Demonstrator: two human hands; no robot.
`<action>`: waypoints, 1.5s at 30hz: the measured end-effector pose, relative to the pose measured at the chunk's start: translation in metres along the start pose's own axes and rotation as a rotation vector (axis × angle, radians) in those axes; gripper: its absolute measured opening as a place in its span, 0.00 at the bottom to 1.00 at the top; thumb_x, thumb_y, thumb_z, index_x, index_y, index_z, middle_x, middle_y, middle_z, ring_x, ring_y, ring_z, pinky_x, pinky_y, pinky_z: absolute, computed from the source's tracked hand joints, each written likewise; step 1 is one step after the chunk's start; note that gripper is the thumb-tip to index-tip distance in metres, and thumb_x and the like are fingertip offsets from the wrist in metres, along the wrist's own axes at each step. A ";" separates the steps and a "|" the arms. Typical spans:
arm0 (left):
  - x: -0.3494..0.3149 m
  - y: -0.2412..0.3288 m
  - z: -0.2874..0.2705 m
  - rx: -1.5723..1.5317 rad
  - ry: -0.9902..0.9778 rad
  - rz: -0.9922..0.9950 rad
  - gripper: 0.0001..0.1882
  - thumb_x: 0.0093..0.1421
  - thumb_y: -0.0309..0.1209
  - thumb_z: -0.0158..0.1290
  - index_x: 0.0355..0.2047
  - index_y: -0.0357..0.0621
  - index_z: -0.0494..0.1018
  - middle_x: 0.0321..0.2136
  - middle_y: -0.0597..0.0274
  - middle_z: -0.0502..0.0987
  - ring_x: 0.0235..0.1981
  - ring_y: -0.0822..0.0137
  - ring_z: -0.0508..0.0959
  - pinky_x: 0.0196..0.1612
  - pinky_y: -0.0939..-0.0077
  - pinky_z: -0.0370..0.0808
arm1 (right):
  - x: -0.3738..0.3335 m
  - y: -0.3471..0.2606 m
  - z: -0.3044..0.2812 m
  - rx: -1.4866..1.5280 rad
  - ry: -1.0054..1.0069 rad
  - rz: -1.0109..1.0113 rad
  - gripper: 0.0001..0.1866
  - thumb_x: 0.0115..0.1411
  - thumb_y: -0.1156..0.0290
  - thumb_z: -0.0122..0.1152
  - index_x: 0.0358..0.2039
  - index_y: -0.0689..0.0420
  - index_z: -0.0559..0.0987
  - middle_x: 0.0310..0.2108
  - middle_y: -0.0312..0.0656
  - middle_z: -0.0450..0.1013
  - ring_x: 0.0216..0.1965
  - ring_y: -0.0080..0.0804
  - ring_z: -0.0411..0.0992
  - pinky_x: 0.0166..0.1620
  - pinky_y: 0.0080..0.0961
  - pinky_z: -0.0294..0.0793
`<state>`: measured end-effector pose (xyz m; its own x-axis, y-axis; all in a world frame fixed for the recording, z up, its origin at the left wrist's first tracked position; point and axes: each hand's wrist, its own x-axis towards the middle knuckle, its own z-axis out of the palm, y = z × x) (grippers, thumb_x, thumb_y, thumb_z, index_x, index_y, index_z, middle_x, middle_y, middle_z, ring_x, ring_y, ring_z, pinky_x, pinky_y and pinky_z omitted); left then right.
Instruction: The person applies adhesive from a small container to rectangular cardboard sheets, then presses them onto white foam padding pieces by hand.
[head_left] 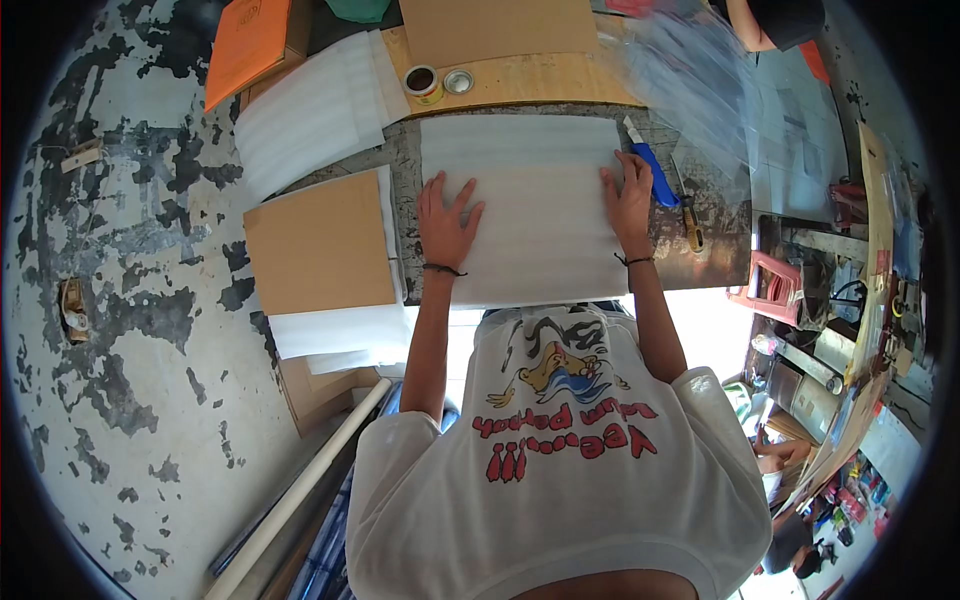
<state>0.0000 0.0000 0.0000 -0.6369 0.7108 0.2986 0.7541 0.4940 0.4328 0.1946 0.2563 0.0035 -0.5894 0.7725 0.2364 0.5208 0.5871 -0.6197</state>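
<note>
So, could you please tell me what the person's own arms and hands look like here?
Both forearms are bare. The left hand and the right hand wear no gloves; each wrist carries a thin dark band. Short white sleeves of a T-shirt with a colourful print cover the upper arms.

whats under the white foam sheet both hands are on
The white foam sheet lies on a worn grey table, left hand and right hand flat on top. What the sheet covers is hidden.

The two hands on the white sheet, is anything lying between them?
No. Between the left hand and right hand, the head view shows only bare white foam sheet.
</note>
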 end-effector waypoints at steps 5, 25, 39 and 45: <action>0.005 0.002 -0.004 0.005 0.025 0.020 0.21 0.57 0.39 0.62 0.52 0.57 0.78 0.58 0.45 0.65 0.59 0.44 0.64 0.62 0.51 0.62 | -0.007 -0.017 -0.001 -0.196 -0.009 -0.297 0.20 0.64 0.69 0.57 0.57 0.52 0.73 0.62 0.49 0.62 0.62 0.51 0.60 0.62 0.50 0.61; 0.012 0.007 0.007 0.091 -0.278 0.006 0.22 0.66 0.40 0.48 0.61 0.62 0.70 0.70 0.52 0.52 0.70 0.48 0.52 0.70 0.45 0.47 | -0.014 -0.028 -0.005 -0.398 -0.488 -0.311 0.34 0.67 0.48 0.45 0.70 0.47 0.58 0.72 0.54 0.44 0.72 0.52 0.41 0.71 0.51 0.38; 0.007 0.008 0.013 0.063 -0.252 0.037 0.25 0.67 0.43 0.47 0.63 0.56 0.67 0.70 0.57 0.54 0.70 0.51 0.54 0.70 0.45 0.45 | -0.020 -0.020 0.003 -0.404 -0.458 -0.380 0.30 0.69 0.56 0.41 0.69 0.49 0.58 0.72 0.48 0.48 0.72 0.48 0.44 0.72 0.49 0.38; 0.005 0.004 0.016 0.024 -0.236 0.032 0.25 0.67 0.41 0.47 0.63 0.56 0.66 0.70 0.62 0.56 0.70 0.57 0.54 0.71 0.48 0.45 | -0.016 -0.027 0.000 -0.403 -0.441 -0.362 0.29 0.68 0.59 0.42 0.69 0.50 0.59 0.72 0.43 0.49 0.73 0.45 0.44 0.72 0.47 0.38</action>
<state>0.0027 0.0138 -0.0101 -0.5595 0.8223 0.1039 0.7789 0.4788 0.4051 0.1896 0.2285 0.0162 -0.9205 0.3907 -0.0034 0.3823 0.8990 -0.2136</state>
